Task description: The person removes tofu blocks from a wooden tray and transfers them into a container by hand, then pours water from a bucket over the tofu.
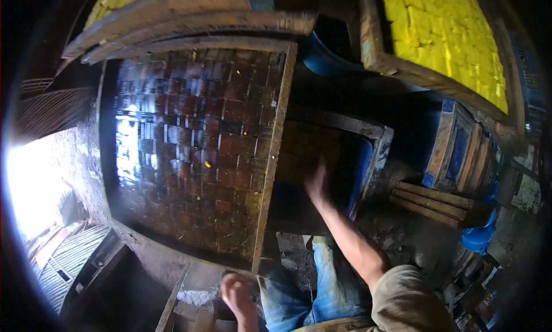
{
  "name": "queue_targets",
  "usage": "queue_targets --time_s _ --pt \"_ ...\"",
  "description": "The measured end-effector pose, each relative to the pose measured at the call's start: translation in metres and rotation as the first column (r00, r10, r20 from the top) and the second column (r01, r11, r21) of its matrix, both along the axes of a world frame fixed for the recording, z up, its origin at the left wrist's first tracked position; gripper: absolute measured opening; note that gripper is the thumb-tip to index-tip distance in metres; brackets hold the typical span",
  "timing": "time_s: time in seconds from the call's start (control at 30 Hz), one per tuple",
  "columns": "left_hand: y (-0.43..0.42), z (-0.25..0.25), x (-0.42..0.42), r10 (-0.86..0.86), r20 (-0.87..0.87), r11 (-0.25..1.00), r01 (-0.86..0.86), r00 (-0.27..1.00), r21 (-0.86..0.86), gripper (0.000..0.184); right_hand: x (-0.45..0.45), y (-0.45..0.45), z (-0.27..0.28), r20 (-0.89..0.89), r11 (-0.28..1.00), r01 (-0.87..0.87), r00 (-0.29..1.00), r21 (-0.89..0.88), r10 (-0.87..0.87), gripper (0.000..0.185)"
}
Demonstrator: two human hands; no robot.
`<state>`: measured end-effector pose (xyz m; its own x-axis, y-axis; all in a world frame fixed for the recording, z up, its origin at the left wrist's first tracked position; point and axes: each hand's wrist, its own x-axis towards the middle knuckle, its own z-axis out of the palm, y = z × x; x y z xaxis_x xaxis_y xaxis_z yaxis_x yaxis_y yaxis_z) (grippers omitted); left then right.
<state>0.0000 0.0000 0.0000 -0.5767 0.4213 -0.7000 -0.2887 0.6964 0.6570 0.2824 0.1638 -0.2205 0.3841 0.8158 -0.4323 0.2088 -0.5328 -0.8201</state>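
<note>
My left hand [237, 293] is beside the lower right corner of a wooden-framed tray [275, 159] with a glossy brown woven base [198, 142]. Its fingers look curled but are blurred, and I see nothing in them. My right hand [316, 179] reaches over a dark, wood-framed box or tray [379, 145] with a blue edge inside. Motion smears its fingers, so whether they hold anything does not show. Small yellow bits [207, 164] lie on the wet-looking woven base.
A wooden tray of bright yellow blocks [443, 38] is at the upper right, with another yellow-filled tray [118, 4] at top left. Behind is a blue tub [325, 58]. Stacked wooden frames [460, 151] stand right. A rough wall and bright opening lie left.
</note>
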Motion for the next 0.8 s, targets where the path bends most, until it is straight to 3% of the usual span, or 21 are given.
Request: queue_targets --time_s 0.03,0.07,0.1,0.13,0.17,0.2,0.27,0.3,0.37,0.43,0.47,0.5,0.57,0.6,0.63,0.67,0.7,0.73,0.77,0.8 --pt "0.001 0.000 -0.001 0.002 -0.006 1.000 -0.002 1.000 0.005 0.037 -0.017 -0.024 0.012 0.237 0.993 0.018 0.970 0.114 -0.045 0.068" --pt "-0.009 -0.033 -0.030 -0.129 -0.238 0.991 0.135 0.963 0.012 0.031 -0.014 -0.019 0.048 -0.359 0.999 -0.006 0.933 -0.050 -0.012 0.074" --pt "0.013 -0.028 -0.046 0.040 -0.178 0.995 -0.023 0.983 0.098 0.031 -0.027 -0.007 0.110 -0.476 0.999 0.037 0.879 0.026 -0.020 0.079" --pt "0.021 -0.032 -0.065 0.191 -0.149 0.980 -0.180 0.970 0.088 0.032 -0.049 -0.010 0.136 -0.466 0.995 0.094 0.881 0.012 -0.078 0.074" --pt "0.012 -0.055 -0.102 0.179 0.047 0.976 -0.184 0.983 0.119 0.032 -0.072 -0.009 0.156 -0.463 0.988 0.153 0.876 0.006 -0.133 0.068" --pt "0.011 -0.074 -0.138 0.022 0.295 0.971 -0.091 0.955 0.222 0.034 -0.092 -0.012 0.150 -0.480 0.990 0.138 0.871 0.028 -0.108 0.068" --pt "0.075 -0.077 -0.132 0.221 0.509 0.924 -0.346 0.832 0.164 0.032 -0.121 -0.008 0.112 -0.022 0.987 0.104 0.994 -0.123 -0.108 0.084" --pt "0.077 -0.088 -0.142 0.209 0.519 0.916 -0.352 0.829 0.193 0.032 -0.118 0.013 0.151 -0.253 0.956 0.016 0.963 -0.293 -0.093 0.087" --pt "0.076 -0.124 -0.166 0.194 0.568 0.951 -0.297 0.800 0.092 0.024 -0.122 0.023 0.140 0.043 0.921 -0.009 0.999 -0.390 0.028 0.069" --pt "0.075 -0.114 -0.154 0.353 0.292 0.906 -0.403 0.889 0.131 0.021 -0.135 0.016 0.136 -0.021 0.945 0.256 0.964 -0.204 -0.266 0.041" --pt "0.064 -0.109 -0.160 0.082 0.063 0.962 -0.096 0.995 0.255 0.019 -0.142 0.012 0.134 -0.072 0.921 0.376 0.920 -0.102 -0.384 0.028" --pt "0.057 -0.104 -0.156 0.019 -0.040 0.971 -0.009 0.999 0.241 0.018 -0.133 0.003 0.148 -0.283 0.940 0.305 0.898 -0.153 -0.337 0.026" --pt "0.037 -0.090 -0.157 0.094 0.093 0.980 -0.108 0.991 0.168 0.026 -0.138 -0.021 0.163 -0.232 0.930 0.354 0.900 -0.100 -0.368 0.033" --pt "0.021 -0.071 -0.153 -0.202 -0.145 0.977 0.210 0.968 0.043 0.025 -0.142 -0.036 0.160 -0.165 0.917 0.394 0.902 -0.066 -0.399 0.037" --pt "0.006 -0.051 -0.149 -0.523 -0.386 0.852 0.472 0.760 -0.226 0.024 -0.143 -0.048 0.161 -0.110 0.910 0.409 0.904 -0.059 -0.413 0.041" --pt "-0.008 -0.029 -0.144 -0.714 -0.517 0.698 0.539 0.472 -0.472 0.023 -0.144 -0.060 0.161 -0.054 0.904 0.425 0.902 -0.053 -0.427 0.044" --pt "-0.039 -0.050 -0.156 -0.515 -0.538 0.851 0.475 0.667 -0.225 0.025 -0.145 -0.068 0.197 -0.119 0.916 0.394 0.909 -0.072 -0.400 0.045" --pt "-0.048 -0.055 -0.160 -0.201 -0.253 0.967 0.233 0.946 0.104 0.021 -0.147 -0.074 0.240 -0.182 0.928 0.362 0.910 -0.091 -0.373 0.046" --pt "-0.056 -0.060 -0.163 0.163 0.112 0.935 -0.190 0.980 0.300 0.018 -0.146 -0.082 0.240 -0.091 0.942 0.334 0.938 -0.020 -0.334 0.039" --pt "-0.032 0.000 -0.135 0.216 0.154 0.919 -0.253 0.964 0.301 0.027 -0.145 -0.084 0.260 -0.098 0.935 0.354 0.932 0.027 -0.350 0.032"
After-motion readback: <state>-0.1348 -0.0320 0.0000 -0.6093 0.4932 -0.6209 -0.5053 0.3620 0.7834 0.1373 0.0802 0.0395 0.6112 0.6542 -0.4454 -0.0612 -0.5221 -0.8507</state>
